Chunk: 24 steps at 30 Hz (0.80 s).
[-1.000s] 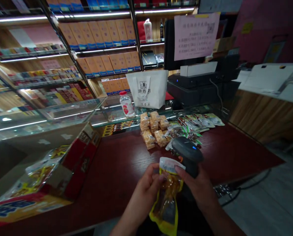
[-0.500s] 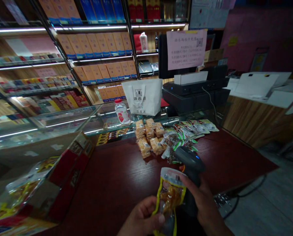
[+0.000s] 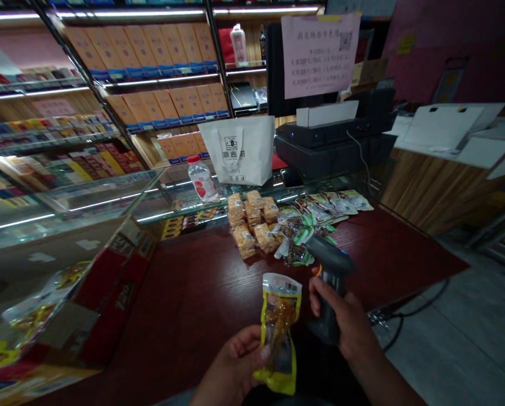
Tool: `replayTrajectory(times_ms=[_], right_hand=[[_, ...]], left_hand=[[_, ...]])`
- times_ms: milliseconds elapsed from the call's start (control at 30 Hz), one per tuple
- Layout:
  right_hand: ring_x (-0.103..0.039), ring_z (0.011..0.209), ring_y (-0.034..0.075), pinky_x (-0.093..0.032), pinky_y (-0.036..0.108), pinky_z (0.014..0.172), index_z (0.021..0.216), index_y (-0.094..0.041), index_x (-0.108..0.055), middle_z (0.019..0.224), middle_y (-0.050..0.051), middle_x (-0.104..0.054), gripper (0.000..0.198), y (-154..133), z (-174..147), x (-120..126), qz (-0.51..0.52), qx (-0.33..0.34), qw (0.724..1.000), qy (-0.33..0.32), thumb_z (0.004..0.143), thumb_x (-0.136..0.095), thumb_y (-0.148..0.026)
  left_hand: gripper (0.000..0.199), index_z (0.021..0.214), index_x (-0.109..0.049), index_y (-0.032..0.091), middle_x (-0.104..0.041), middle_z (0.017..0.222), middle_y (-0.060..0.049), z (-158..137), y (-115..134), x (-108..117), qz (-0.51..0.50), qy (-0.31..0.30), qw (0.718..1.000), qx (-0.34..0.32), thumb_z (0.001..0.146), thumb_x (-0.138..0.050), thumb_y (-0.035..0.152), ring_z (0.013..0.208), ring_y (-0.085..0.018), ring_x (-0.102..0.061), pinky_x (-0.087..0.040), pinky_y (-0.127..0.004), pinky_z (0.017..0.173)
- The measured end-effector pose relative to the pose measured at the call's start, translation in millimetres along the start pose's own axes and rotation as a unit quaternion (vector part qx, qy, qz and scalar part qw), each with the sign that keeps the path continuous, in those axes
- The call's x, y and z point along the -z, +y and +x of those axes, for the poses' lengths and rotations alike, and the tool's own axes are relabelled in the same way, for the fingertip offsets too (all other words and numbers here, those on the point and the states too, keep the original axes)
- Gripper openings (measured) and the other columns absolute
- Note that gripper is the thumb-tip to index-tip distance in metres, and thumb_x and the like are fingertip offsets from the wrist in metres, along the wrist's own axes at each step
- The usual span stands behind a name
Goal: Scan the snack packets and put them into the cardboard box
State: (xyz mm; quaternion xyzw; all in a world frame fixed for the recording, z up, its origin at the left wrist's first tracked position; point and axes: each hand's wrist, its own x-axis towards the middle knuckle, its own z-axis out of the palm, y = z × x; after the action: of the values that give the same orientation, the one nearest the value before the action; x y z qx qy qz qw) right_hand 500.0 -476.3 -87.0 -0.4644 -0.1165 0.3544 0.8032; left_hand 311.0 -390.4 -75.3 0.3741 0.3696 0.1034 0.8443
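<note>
My left hand (image 3: 244,355) pinches the lower left edge of a clear, yellow-edged snack packet (image 3: 281,327), which stands tilted with brown food inside. Wrapped around the handle of a black barcode scanner (image 3: 329,282) is my right hand (image 3: 341,316), with its fingers near the trigger. The scanner's head points up and to the left, apart from the packet. Beyond them on the dark red tabletop (image 3: 193,287) lie wrapped yellowish crispy blocks (image 3: 252,225), small green-and-clear packets (image 3: 297,242) and a fanned row of flat packets (image 3: 337,204).
An open carton (image 3: 108,293) with more yellow-edged packets stands at the left. At the back are a red-capped bottle (image 3: 202,180), a white paper bag (image 3: 239,152) and a black register (image 3: 332,141) below a pink notice (image 3: 320,56). Shelves of boxes (image 3: 150,51) line the wall.
The scanner has moved slightly away from the packet, to the right. The packet now shows upright and fuller in view, its top no longer overlapped by my right hand. The view has tilted down.
</note>
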Motion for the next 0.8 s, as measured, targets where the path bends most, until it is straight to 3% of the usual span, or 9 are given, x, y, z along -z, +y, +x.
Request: replayTrajectory(times_ms=[167,433,633,800], right_hand=[[-0.052,0.049,0.012,-0.045,0.022,0.048,0.103,-0.018,-0.067,0.073,-0.002,-0.07,0.051,13,0,1,-0.046,0.016,0.999,0.018,0.066,-0.096,-0.039],[-0.048,0.045,0.011,-0.041,0.021,0.047,0.097,-0.015,-0.065,0.052,-0.006,-0.057,0.051,11,7,4,-0.016,-0.057,0.998,-0.037,0.067,-0.094,-0.044],[-0.048,0.046,0.012,-0.041,0.02,0.046,0.102,-0.015,-0.064,0.053,-0.006,-0.057,0.057,15,12,4,-0.02,-0.059,0.997,-0.038,0.065,-0.095,-0.047],[-0.052,0.048,0.012,-0.043,0.02,0.043,0.098,-0.017,-0.067,0.07,0.0,-0.068,0.051,6,3,8,-0.066,-0.011,0.998,0.0,0.071,-0.09,-0.054]], left_hand=[[0.044,0.092,-0.081,0.017,-0.077,0.088,-0.009,-1,-3,1,0.017,-0.014,1.0,0.004,0.057,-0.096,0.037,0.072,-0.016,-0.068,-0.055,-0.027,0.072],[0.041,0.073,-0.074,0.015,-0.072,0.07,-0.004,2,-5,6,0.031,0.006,0.999,0.014,0.053,-0.097,0.043,0.059,-0.012,-0.062,-0.053,-0.025,0.062],[0.044,0.066,-0.071,0.015,-0.069,0.062,-0.002,4,-3,1,0.05,0.069,0.996,-0.022,0.048,-0.097,0.047,0.054,-0.011,-0.059,-0.049,-0.022,0.055],[0.048,0.078,-0.076,0.016,-0.075,0.074,-0.005,13,-2,-5,0.04,0.132,0.986,-0.091,0.052,-0.093,0.053,0.064,-0.019,-0.068,-0.055,-0.027,0.059]])
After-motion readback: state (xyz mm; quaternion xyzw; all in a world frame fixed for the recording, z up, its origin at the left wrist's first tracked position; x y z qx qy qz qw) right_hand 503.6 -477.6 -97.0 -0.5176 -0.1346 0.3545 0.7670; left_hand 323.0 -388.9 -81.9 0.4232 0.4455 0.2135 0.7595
